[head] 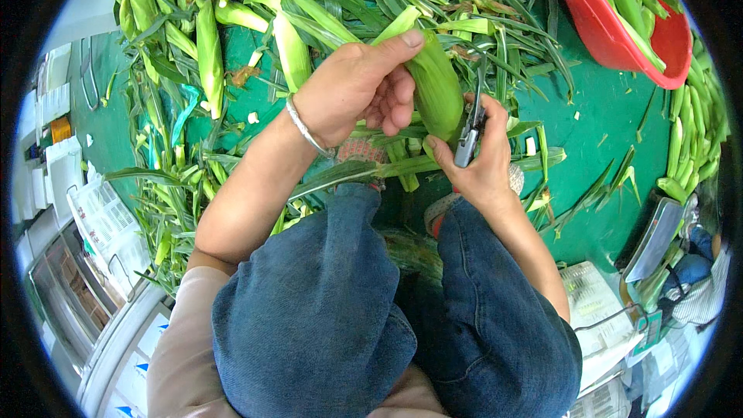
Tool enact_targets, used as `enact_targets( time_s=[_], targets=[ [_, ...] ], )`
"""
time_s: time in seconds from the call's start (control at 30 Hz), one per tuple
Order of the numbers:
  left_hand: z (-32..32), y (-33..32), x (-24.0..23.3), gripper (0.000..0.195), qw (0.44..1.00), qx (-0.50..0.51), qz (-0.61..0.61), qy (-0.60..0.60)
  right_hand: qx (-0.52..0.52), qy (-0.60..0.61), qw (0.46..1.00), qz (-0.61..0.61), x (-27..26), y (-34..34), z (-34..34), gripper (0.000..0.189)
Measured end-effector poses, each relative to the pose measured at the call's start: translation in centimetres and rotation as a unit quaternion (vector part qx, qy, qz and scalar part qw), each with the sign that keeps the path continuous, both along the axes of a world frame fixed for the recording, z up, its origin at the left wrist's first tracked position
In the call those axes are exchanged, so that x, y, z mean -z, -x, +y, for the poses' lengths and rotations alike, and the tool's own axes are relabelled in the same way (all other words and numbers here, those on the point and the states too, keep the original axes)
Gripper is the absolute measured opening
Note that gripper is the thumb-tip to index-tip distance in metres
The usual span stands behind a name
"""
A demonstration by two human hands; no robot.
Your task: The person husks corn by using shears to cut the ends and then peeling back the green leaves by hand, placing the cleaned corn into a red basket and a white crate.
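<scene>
Between my two hands is an ear of corn in its green husk (436,90), tilted. My left hand (368,84) has its thumb against the upper end of the ear, with the other fingers curled beside it. In my right hand (479,145) is a cutting tool with a dark blade and grey metal handle (468,138), held against the lower right side of the ear; my right thumb touches the ear's bottom. The exact kind of tool is unclear. Cut husk leaves (406,165) lie just below the hands.
Husked ears (209,58) and a heap of leaves (348,0) lie ahead on the green floor (586,128). A red plastic basin (615,29) holds more ears at the upper right. Stacked ears (693,128) stand at the far right, near a person crouching beside a grey tray-like object (655,238).
</scene>
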State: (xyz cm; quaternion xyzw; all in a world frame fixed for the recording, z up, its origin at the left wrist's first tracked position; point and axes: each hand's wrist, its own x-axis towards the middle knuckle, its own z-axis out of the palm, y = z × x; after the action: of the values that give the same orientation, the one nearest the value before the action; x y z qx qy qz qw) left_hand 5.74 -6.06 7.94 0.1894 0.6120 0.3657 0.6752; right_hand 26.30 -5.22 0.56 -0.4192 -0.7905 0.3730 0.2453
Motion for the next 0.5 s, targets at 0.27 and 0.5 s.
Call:
enact_targets(
  time_s=[0.27,0.5],
  targets=[
    [-1.9,-3.4,1.2,0.036,0.972,-0.071,0.067,-0.216,-0.018,0.259,0.954,0.147,0.9,0.0,-0.7,0.071],
    [-2.6,-3.2,0.6,0.022,0.775,0.111,0.385,-0.488,-0.03,0.386,0.875,0.29,-0.5,1.7,-0.5,0.065]
  ],
)
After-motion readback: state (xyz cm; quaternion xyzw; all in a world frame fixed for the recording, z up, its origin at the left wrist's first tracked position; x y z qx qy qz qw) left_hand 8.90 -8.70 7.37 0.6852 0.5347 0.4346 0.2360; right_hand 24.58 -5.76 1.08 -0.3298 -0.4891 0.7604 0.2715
